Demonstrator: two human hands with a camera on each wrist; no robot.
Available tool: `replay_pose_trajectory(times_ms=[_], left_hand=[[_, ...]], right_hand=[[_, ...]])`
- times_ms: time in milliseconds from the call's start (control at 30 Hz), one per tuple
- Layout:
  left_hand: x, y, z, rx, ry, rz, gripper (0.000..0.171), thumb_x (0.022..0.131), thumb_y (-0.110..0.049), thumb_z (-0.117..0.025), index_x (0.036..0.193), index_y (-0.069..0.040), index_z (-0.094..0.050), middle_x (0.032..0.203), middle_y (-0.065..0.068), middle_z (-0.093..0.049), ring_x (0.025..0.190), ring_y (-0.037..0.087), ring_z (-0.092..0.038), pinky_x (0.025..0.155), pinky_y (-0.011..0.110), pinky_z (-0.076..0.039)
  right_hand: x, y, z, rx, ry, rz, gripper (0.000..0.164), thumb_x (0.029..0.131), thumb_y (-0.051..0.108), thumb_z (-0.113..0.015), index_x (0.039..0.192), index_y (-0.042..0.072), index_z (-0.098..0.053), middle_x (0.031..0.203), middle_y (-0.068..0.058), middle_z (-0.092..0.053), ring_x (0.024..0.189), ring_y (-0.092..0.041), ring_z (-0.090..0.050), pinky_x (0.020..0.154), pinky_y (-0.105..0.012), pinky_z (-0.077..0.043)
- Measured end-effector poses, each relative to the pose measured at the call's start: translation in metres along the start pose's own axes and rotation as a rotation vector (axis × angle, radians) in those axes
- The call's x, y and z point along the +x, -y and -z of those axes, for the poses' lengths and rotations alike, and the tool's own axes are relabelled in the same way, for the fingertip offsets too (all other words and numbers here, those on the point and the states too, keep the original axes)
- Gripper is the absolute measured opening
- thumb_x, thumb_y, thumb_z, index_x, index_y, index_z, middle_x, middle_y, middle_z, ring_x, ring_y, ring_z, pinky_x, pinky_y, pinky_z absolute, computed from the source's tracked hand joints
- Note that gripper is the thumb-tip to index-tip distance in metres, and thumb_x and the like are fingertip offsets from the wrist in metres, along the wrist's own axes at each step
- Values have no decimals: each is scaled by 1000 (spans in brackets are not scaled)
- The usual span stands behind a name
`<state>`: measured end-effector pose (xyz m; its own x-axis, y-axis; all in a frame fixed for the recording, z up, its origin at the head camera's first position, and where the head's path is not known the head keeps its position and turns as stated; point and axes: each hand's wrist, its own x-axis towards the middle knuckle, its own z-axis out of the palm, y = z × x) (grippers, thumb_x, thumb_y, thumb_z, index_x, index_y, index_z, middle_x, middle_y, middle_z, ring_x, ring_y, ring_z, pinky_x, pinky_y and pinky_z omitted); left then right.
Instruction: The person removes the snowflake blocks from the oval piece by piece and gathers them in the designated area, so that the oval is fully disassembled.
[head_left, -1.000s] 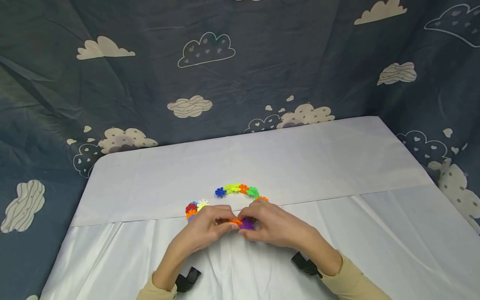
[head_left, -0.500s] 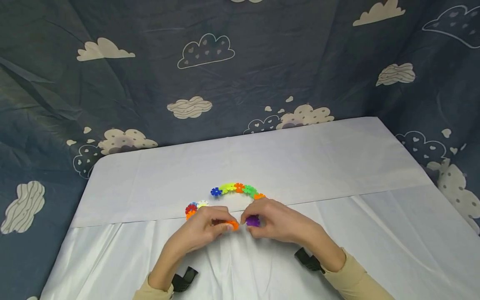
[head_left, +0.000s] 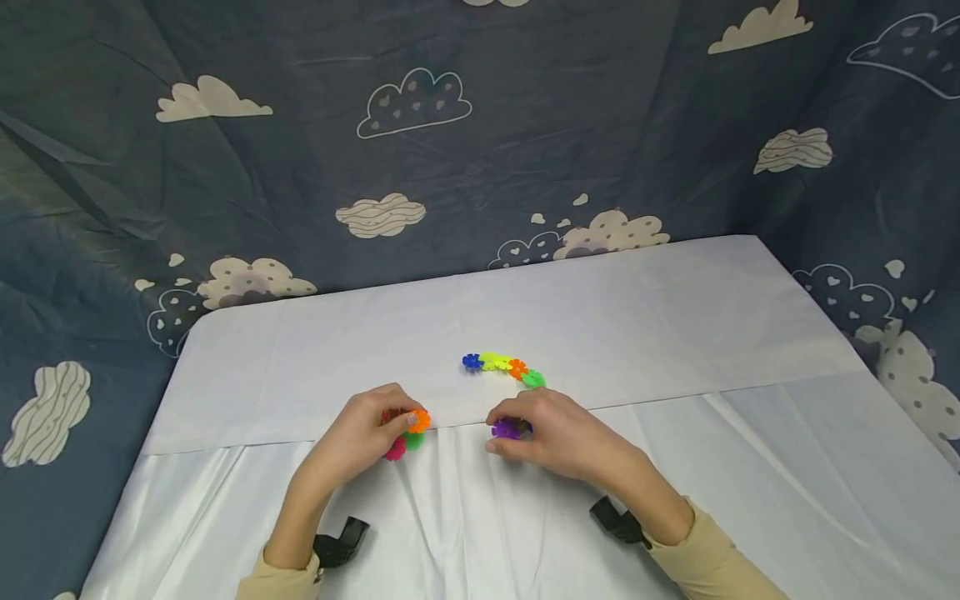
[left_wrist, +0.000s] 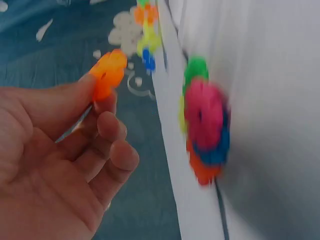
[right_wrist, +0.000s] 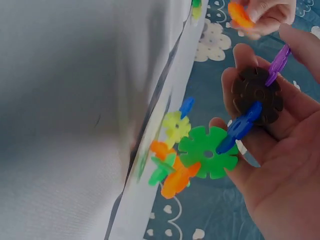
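Note:
My left hand [head_left: 363,429] pinches an orange snowflake disc [left_wrist: 109,72] between thumb and fingertips. Below that hand on the white cloth lies a group of joined discs [left_wrist: 205,120] in pink, green, blue and orange, blurred in the left wrist view. My right hand [head_left: 558,433] holds a curved chain of snowflake discs [right_wrist: 207,152] by its near end, where a purple disc [right_wrist: 278,65] and a dark disc [right_wrist: 257,95] lie by the thumb and fingers. Blue, green, orange and yellow discs continue along it to a blue far end [head_left: 472,362].
A white cloth [head_left: 675,333] covers the table, with a seam across it and folds toward the front. Behind hangs a dark curtain [head_left: 300,167] with a cloud print. Black straps [head_left: 618,521] circle both wrists.
The orange disc and the purple disc were together between my hands, then came apart. My left hand has moved left with the orange disc, over the group; the chain's far end has swung right.

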<state>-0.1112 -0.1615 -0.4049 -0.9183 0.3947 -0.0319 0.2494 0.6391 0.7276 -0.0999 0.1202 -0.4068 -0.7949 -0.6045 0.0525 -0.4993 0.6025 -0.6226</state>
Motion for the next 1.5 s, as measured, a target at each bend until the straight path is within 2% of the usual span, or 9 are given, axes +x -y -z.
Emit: replay_pose_trajectory(times_ms=[100,200,400,633,733,867,1167,1333,1500], left_hand=[[-2,5,7,14,35,82,14,88,-1,-70,94,-14,-73,82,-5,-61,77,17,-53,69,33,-46],[-3,11,12,15,94,101,15,88,0,-70,88,-14,-71,80,-3,-61,77,18,-53,70,35,-46],[-2,17,10,45,103,71,8,89,-1,-69,92,-9,-70,81,-4,-59,76,16,-54,70,32,-47],[1,2,-14,-5,85,7,10,96,-12,-65,103,-13,-71,87,-3,-65,75,14,-56,70,34,-48],[2,-8,-27,-95,65,-7,12,98,-20,-62,102,-15,-72,86,0,-68,74,16,-59,65,32,-48],[4,-20,-42,-307,81,42,19,98,-30,-62,99,-13,-72,84,6,-68,73,24,-63,62,30,-48],[6,-28,-64,-760,298,231,33,94,-33,-67,84,-1,-68,66,9,-63,58,20,-61,49,26,-45],[6,-29,-66,-889,341,248,30,95,-27,-67,84,1,-67,69,9,-62,60,17,-63,53,26,-51],[8,-26,-62,-908,335,223,27,96,-21,-65,82,1,-67,70,11,-64,59,17,-61,53,26,-51]], right_hand=[[0,0,0,-5,-5,-34,30,87,38,-75,107,14,-73,87,16,-61,79,-11,-57,73,-29,-47],[0,0,-1,-7,-5,-56,29,87,38,-75,106,16,-72,86,17,-59,78,-11,-57,71,-27,-47],[0,0,-3,-1,-11,-87,31,86,39,-77,107,17,-71,87,16,-60,78,-9,-56,72,-27,-48],[2,3,-7,4,-16,-96,31,83,41,-78,103,21,-66,83,18,-58,77,-2,-55,73,-26,-48],[2,4,-9,37,-31,-92,32,82,41,-79,103,22,-62,83,18,-59,77,-1,-56,72,-26,-49],[3,5,-12,72,-52,-76,35,81,40,-80,102,22,-59,85,17,-61,75,-3,-57,69,-26,-49],[4,14,-21,76,-67,-45,36,80,44,-79,99,22,-57,84,17,-58,71,-4,-53,63,-24,-46],[3,17,-22,-7,-94,-11,38,79,47,-78,99,22,-57,85,17,-56,73,-4,-52,66,-24,-45],[1,12,-15,-59,-99,56,35,83,48,-76,101,22,-62,90,17,-62,84,-5,-55,81,-30,-43]])
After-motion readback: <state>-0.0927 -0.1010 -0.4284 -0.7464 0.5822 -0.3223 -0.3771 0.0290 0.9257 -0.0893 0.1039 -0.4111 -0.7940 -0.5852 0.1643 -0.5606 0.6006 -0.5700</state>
